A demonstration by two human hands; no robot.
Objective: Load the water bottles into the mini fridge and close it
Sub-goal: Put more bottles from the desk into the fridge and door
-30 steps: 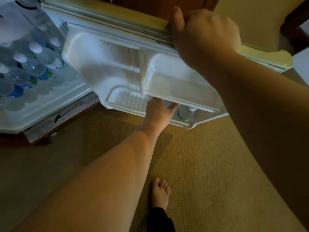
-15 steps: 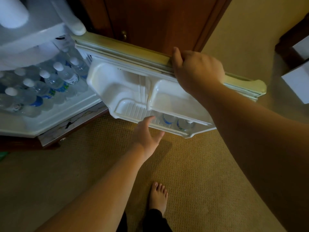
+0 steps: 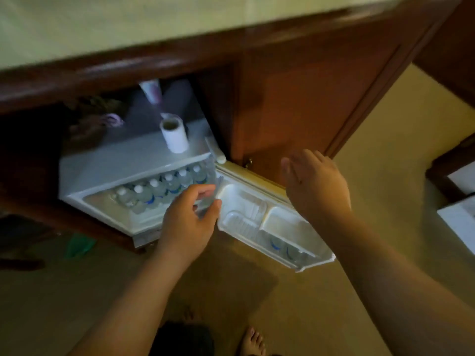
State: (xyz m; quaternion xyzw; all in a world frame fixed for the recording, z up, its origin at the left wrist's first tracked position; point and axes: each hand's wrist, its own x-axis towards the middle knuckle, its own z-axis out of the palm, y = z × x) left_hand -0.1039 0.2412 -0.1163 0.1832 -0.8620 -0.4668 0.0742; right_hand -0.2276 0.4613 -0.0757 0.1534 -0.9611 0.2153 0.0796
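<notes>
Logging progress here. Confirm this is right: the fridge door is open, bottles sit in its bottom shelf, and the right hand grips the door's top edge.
Not quite. The head view shows the right hand open and off the door. The rest holds: door open, bottles in its bottom shelf.

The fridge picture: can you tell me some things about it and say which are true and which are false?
1. The fridge door is shut. False: it stands open.
2. Bottles with white caps fill the inside of the fridge. True.
3. A white roll stands on top of the fridge. True.
4. The right hand grips the door. False: it is open, above the door's top edge.
5. The door's bottom shelf is bare. False: bottles stand in it.
</notes>
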